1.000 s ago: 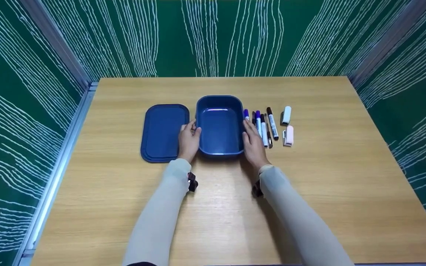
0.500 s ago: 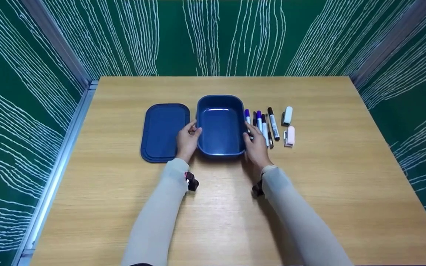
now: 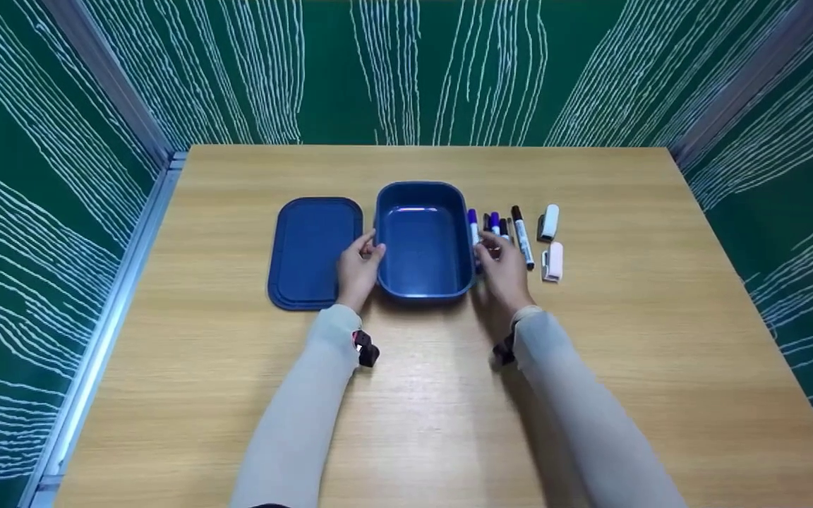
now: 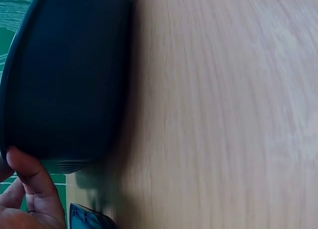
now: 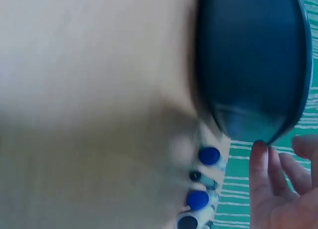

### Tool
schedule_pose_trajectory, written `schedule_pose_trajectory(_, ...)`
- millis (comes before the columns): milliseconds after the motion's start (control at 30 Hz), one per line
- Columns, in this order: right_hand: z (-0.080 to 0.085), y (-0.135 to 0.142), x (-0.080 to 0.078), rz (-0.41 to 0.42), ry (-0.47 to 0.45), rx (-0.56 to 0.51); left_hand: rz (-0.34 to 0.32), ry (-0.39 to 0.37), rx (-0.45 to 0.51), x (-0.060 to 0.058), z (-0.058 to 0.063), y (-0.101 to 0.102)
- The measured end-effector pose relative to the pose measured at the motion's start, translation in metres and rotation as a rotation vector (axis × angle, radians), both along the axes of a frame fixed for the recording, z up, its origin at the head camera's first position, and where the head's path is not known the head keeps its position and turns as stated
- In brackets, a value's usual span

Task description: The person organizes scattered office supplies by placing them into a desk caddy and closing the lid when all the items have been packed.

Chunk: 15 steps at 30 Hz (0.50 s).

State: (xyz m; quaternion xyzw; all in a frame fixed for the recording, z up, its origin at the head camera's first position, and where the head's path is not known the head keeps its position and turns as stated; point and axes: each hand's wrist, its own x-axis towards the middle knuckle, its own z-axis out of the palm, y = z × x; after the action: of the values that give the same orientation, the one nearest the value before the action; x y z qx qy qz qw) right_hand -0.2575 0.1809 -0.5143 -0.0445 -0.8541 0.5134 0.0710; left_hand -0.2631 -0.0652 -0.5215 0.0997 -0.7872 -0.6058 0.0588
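Observation:
A dark blue plastic storage box (image 3: 424, 243), without its lid, stands on the wooden table between my hands. My left hand (image 3: 358, 274) pinches its left rim; in the left wrist view one fingertip (image 4: 19, 158) presses against the outer wall. At the right rim is my right hand (image 3: 505, 276), its fingertips (image 5: 259, 152) close against the edge and the fingers loosely bent. Beside the box on the left lies its flat dark blue lid (image 3: 315, 254). Several marker pens (image 3: 522, 236) lie to the right, partly hidden by the right hand.
Two small staplers, one white (image 3: 550, 221) and one pink (image 3: 555, 261), lie to the right of the markers. Green panels with white wavy lines (image 3: 392, 77) rise behind the table (image 3: 413, 395) and at both sides.
My right hand has shifted rightward, over the markers, and its fingers have bent more. The box's right rim sits slightly farther right. My left hand has barely moved.

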Motion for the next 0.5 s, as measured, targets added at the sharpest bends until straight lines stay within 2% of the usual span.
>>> schedule_pose_trajectory(133,0.001,0.007,-0.009,-0.029,-0.011,0.047,-0.001,0.011,-0.016,0.000,0.000,0.000)
schedule_pose_trajectory(333,-0.002,0.011,-0.014,-0.028,-0.058,0.089,-0.006,0.003,-0.028,0.000,0.000,0.001)
schedule_pose_trajectory(500,-0.002,0.011,-0.018,-0.012,-0.059,0.190,-0.003,-0.008,-0.030,0.002,0.000,0.001)
